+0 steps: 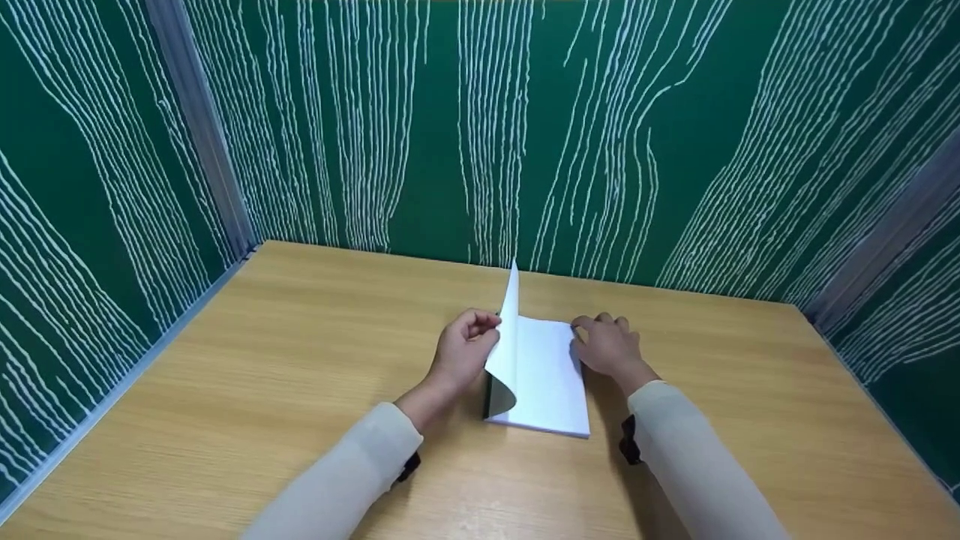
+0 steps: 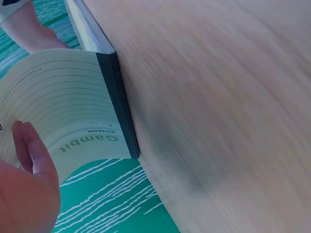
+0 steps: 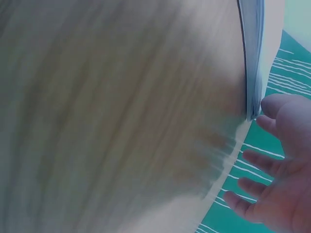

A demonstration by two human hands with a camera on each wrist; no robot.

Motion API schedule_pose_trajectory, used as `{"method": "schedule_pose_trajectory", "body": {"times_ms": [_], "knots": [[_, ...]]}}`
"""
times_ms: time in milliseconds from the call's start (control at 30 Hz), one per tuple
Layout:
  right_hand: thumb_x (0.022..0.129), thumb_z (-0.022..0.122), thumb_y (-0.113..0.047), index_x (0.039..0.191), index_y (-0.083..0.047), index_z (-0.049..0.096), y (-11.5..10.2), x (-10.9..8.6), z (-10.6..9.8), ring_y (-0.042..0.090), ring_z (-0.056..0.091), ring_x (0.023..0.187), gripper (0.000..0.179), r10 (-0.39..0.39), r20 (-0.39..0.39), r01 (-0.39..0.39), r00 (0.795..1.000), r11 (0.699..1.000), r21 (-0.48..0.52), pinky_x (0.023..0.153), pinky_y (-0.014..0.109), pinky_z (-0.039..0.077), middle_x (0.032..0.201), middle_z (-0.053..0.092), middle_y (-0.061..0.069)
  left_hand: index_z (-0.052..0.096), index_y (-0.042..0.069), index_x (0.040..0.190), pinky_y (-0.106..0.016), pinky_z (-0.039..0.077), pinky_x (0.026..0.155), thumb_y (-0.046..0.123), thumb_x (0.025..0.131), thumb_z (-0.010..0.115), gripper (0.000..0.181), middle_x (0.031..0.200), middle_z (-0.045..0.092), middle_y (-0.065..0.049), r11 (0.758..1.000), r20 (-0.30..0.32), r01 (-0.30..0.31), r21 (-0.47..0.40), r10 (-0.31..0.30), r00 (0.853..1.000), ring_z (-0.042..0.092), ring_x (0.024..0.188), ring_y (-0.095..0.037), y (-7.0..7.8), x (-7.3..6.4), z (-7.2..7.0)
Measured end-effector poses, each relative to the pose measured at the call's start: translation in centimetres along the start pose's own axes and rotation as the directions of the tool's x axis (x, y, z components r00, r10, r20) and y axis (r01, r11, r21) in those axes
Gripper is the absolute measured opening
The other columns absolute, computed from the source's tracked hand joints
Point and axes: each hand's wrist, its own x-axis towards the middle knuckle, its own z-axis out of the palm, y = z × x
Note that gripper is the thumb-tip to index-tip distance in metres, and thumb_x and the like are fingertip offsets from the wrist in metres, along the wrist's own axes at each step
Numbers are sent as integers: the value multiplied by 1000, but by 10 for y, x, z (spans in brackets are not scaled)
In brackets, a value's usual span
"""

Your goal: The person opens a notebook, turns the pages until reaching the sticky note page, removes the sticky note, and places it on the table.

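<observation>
A notebook (image 1: 550,375) with a dark spine lies on the table, its plain white inside facing up. Its cover (image 2: 58,92), lined and printed "Gambit NOTEBOOK", is lifted at the left and bends in a curve. My left hand (image 1: 466,349) pinches the cover's raised edge; in the left wrist view two of its fingers (image 2: 36,150) lie along the printed side, and the thumb is hidden there. At the notebook's upper right corner, my right hand (image 1: 609,346) touches the edge with loosely spread fingers. In the right wrist view those fingertips (image 3: 267,124) are beside the stacked pages.
The wooden table (image 1: 300,360) stretches out on both sides of the notebook. Green panels (image 1: 427,150) with wavy white lines stand along its back and sides. Metal-coloured posts (image 1: 199,120) mark the corners.
</observation>
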Motion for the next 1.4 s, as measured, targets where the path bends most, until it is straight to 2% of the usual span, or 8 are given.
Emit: {"method": "schedule_pose_trajectory", "body": {"times_ms": [67,233,400,800,933,1100,1200,1400], "knots": [[84,50,-35,121,-23,49,-1,1,1,36,32,107,39,-2,2,2,1000,1000,-6,88,59,26,124,42,16,56,6,104,-27,46,84,10,86,49,20,105,57,-8,1000,2,10,-8,-10,1000,53,95,-15,1,0,-1],[84,49,-35,121,-21,50,-1,1,3,37,31,109,39,-11,0,11,1000,1000,-13,88,59,27,124,42,16,57,13,98,-26,47,81,13,85,49,15,98,57,-2,1000,-25,8,-24,-8,1000,53,91,-14,-19,10,-3],[84,49,-35,121,-20,50,-1,3,5,37,30,109,40,-19,3,19,1000,1000,-20,88,60,27,124,41,17,56,16,98,-26,47,79,13,85,49,15,96,57,-1,1000,-41,-9,-21,9,999,53,91,-15,-22,12,-5],[83,52,-31,118,-18,52,-3,4,3,36,29,113,38,-48,8,48,999,998,-29,87,56,30,120,45,16,54,4,109,-26,46,74,5,84,45,27,99,60,-15,1000,-20,-11,-9,10,1000,55,87,-19,9,-3,-16],[81,55,-28,116,-18,54,-4,4,3,34,31,110,36,-63,-2,63,998,998,0,87,55,30,117,46,14,53,4,109,-25,44,73,7,85,43,26,98,60,-15,999,-30,44,-2,-44,999,53,85,-18,12,-2,-18],[78,60,-24,111,-18,58,-6,4,2,30,33,106,34,-68,-25,70,997,996,62,89,53,29,112,48,11,49,2,109,-25,42,70,7,85,42,26,102,56,-15,990,-30,128,-51,-130,991,51,86,-20,12,0,-18],[76,62,-22,109,-19,59,-8,3,1,29,35,104,33,-62,-35,64,997,994,83,89,52,29,111,49,9,45,4,115,-27,44,73,7,86,40,29,109,54,-15,988,-16,139,-73,-140,990,53,92,-23,14,0,-18],[76,63,-19,107,-18,59,-10,3,-2,29,37,101,31,-31,-37,36,999,991,128,88,52,29,109,49,8,37,14,128,-35,49,76,11,88,39,40,114,55,-19,986,67,144,-83,-139,988,58,98,-31,17,1,-20]]}}
